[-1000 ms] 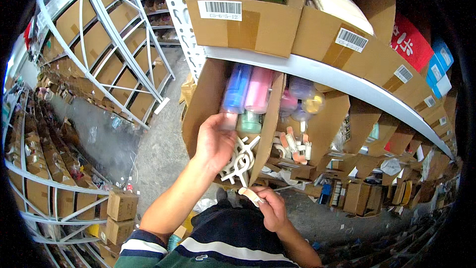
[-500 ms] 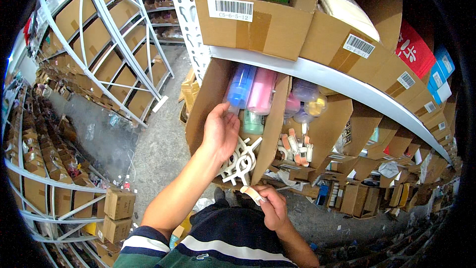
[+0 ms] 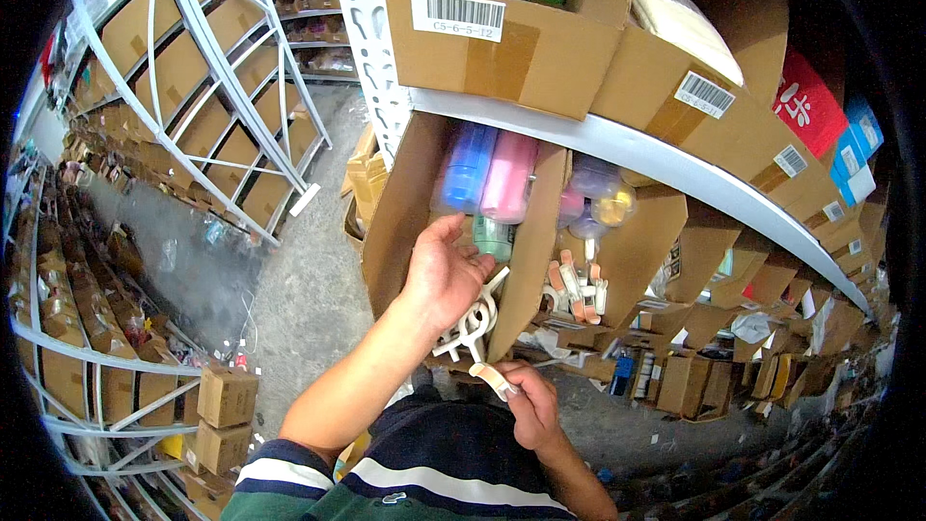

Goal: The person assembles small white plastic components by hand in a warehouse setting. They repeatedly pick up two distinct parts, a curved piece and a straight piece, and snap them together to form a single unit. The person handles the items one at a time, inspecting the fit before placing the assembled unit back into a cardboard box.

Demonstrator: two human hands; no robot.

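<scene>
My left hand (image 3: 446, 275) is inside an open cardboard box (image 3: 397, 207), palm up, fingers apart and holding nothing. Its fingertips are beside a green bottle or jar (image 3: 492, 239); whether they touch it I cannot tell. Farther back in that box lie a blue bottle (image 3: 468, 174) and a pink bottle (image 3: 509, 178). White looped plastic pieces (image 3: 475, 326) lie at the box's near end, partly hidden by my left hand. Nearer my body, my right hand (image 3: 533, 407) pinches a small white curved plastic piece with a tan strip (image 3: 493, 380).
The box to the right holds similar white-and-tan pieces (image 3: 581, 291) and round plastic containers (image 3: 610, 205). A white shelf beam (image 3: 675, 150) runs above, carrying labelled cartons (image 3: 540, 48). Metal racks (image 3: 231, 87) stand left across a grey floor (image 3: 313, 280).
My left hand has shifted to the right and slightly nearer, from below the blue bottle to beside the green one. My right hand keeps hold of the curved piece, almost unmoved.
</scene>
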